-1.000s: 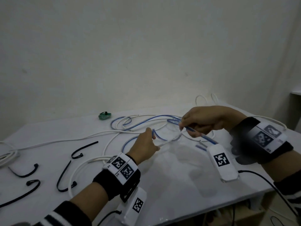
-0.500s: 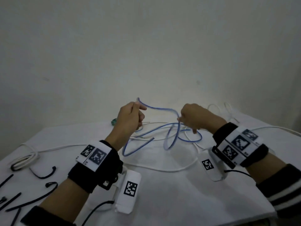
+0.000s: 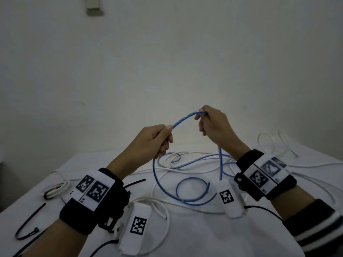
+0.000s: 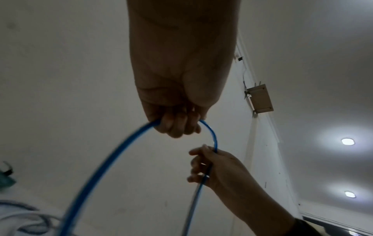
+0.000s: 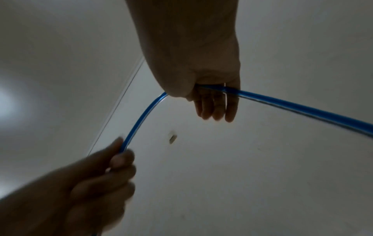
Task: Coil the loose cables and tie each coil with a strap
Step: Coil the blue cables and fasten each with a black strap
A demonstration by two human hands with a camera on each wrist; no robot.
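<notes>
A blue cable (image 3: 187, 117) arches in the air between both hands above the white table (image 3: 213, 238). My left hand (image 3: 157, 140) grips it in a fist, and a long loop (image 3: 161, 186) hangs from that fist to the table. My right hand (image 3: 209, 123) pinches the cable higher up, with a strand dropping straight down beside its wrist. The left wrist view shows the left hand (image 4: 177, 126) curled round the blue cable (image 4: 113, 159). In the right wrist view the right hand (image 5: 212, 95) holds the blue cable (image 5: 292, 108). Several black straps (image 3: 27, 229) lie at the table's left.
Loose white cables (image 3: 176, 158) tangle with the blue one across the middle and right of the table. A tied white coil (image 3: 55, 190) lies at the left. Another white loop (image 3: 159, 210) sits near the left wrist. A plain wall stands close behind the table.
Both hands have lifted the blue cable off the table. The right hand has risen higher, and the stretch between the hands now forms an arch in the air.
</notes>
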